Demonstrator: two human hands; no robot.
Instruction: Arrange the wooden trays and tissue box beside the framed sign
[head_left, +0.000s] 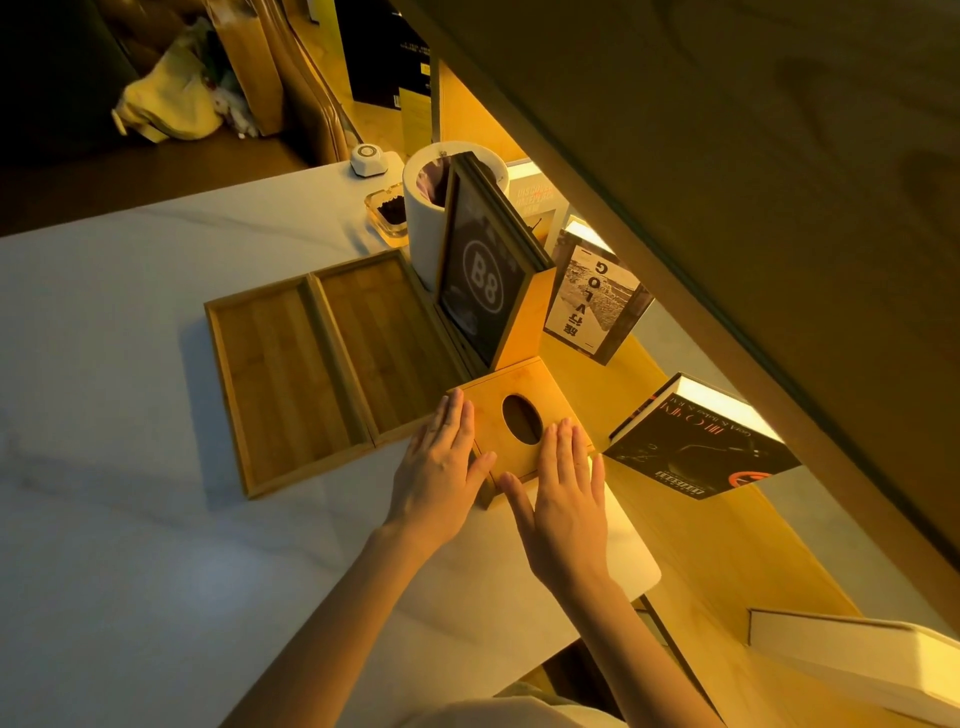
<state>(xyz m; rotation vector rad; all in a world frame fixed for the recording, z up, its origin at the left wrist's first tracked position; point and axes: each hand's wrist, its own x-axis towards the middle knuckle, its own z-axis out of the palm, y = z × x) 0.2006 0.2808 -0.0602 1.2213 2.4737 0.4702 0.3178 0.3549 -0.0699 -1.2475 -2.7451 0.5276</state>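
Observation:
Two shallow wooden trays lie side by side on the white table (130, 364): the left tray (280, 384) and the right tray (384, 338). The right tray touches the base of the framed "B8" sign (480, 280), which stands upright in a wooden holder. A wooden tissue box (514, 415) with an oval hole on top sits just in front of the sign. My left hand (441, 467) rests flat with fingers spread on the box's left edge. My right hand (563, 493) lies flat on the box's near right corner. Neither hand grips it.
A white cylindrical bin (423, 218) stands behind the sign, with a glass ashtray (389, 210) and a small white call button (369, 158) beyond. Books (696, 447) and a magazine (597, 306) lean on the lit wooden shelf to the right. A wood panel overhangs at upper right.

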